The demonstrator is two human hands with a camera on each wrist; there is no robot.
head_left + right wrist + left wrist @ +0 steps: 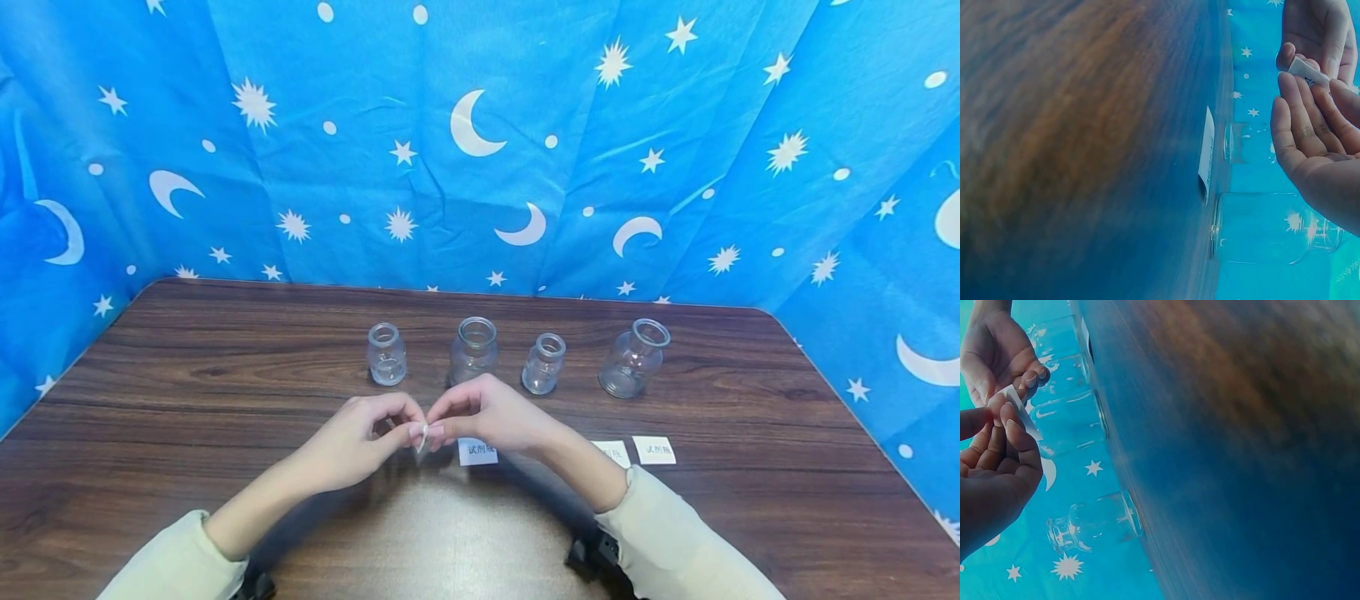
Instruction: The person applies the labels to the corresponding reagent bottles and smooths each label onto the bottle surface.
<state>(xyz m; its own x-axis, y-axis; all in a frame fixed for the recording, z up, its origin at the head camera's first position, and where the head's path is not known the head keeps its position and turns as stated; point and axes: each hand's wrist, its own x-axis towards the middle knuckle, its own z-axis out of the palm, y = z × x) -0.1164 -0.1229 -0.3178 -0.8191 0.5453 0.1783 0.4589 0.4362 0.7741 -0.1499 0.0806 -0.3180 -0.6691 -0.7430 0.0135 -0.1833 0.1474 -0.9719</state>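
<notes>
In the head view, my left hand and right hand meet fingertip to fingertip over the middle of the table. Between them is a small white paper label, seen nearly edge-on and pinched by thumb and fingers from both sides. The left wrist view shows the label standing at a slant above the left fingertips. Part of its dark print shows in the right wrist view, where the label spans the gap between the hands. A printed label lies just below the right hand's fingers.
Behind the hands stand several open clear glass bottles in a row: a small one, a larger one partly covered by the right hand, another small one and a large one. Two labels lie beyond the right forearm.
</notes>
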